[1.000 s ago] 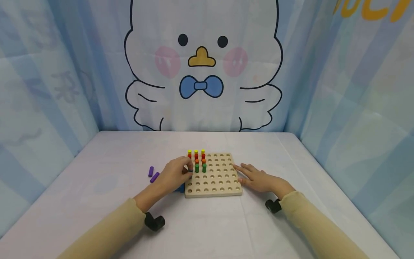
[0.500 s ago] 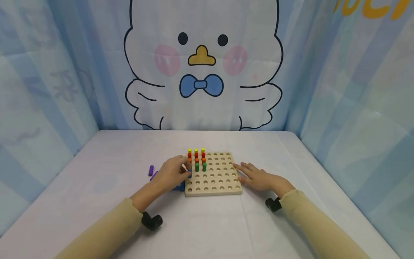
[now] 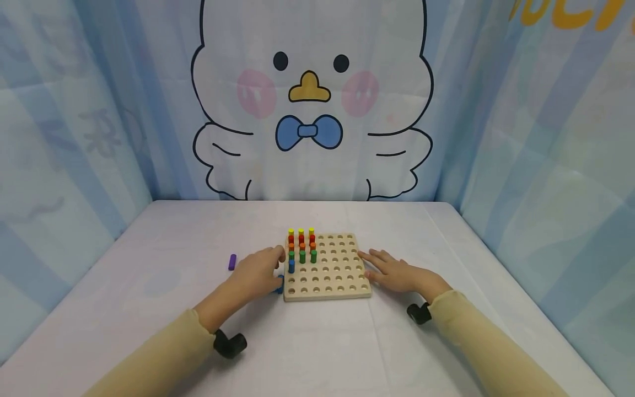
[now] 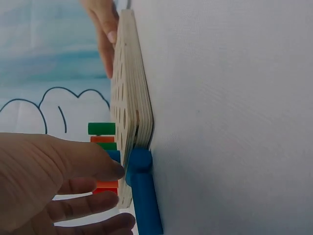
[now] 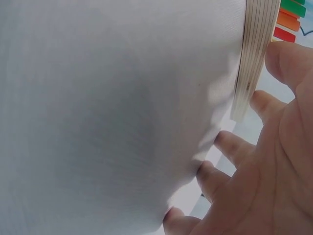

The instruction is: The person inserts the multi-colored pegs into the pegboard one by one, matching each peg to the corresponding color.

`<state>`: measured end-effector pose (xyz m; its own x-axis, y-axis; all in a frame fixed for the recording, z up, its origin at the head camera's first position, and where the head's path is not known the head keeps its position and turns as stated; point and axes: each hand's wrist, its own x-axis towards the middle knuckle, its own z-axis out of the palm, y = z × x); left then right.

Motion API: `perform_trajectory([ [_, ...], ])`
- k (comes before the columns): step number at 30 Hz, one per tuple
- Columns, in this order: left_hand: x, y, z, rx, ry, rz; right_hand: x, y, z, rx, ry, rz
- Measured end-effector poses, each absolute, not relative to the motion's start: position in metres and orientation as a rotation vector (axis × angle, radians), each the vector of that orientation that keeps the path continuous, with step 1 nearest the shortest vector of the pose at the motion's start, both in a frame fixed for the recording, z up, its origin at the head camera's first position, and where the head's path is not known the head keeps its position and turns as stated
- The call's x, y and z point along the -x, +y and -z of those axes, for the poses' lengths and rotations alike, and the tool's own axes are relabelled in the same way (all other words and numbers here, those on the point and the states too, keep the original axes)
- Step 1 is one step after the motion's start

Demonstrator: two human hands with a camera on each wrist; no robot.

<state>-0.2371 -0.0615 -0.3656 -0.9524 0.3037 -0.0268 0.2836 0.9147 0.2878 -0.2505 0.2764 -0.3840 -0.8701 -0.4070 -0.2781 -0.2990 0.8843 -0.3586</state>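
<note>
A square wooden pegboard point(image 3: 342, 280) lies on the table with yellow, red, orange and green pegs standing in its left columns. One blue peg point(image 3: 291, 266) stands upright in the leftmost column, in front of the green ones. My left hand point(image 3: 258, 270) is just off the board's left edge, fingers loosely bent and holding nothing. Right by its thumb, loose blue pegs point(image 4: 147, 203) lie against the board's side, partly hidden by the hand in the head view. With fingers spread, my right hand point(image 3: 394, 274) touches the board's right edge with thumb and index finger.
A purple peg point(image 3: 232, 262) lies on the white tabletop point(image 3: 317, 353), left of the left hand. Behind the table hangs a curtain point(image 3: 307, 165) with a cartoon bird printed on it.
My left hand has put the blue peg into the leftmost column and let it go, then drawn back left towards the loose blue pegs. The right hand has stayed in place.
</note>
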Motion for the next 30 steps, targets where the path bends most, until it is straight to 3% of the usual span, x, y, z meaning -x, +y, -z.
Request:
perform_trajectory([
  [30,0.203,-0.070,0.363,-0.653,2.784,-0.396,0.250,0.279,0.384,0.526,2.694,0.439],
])
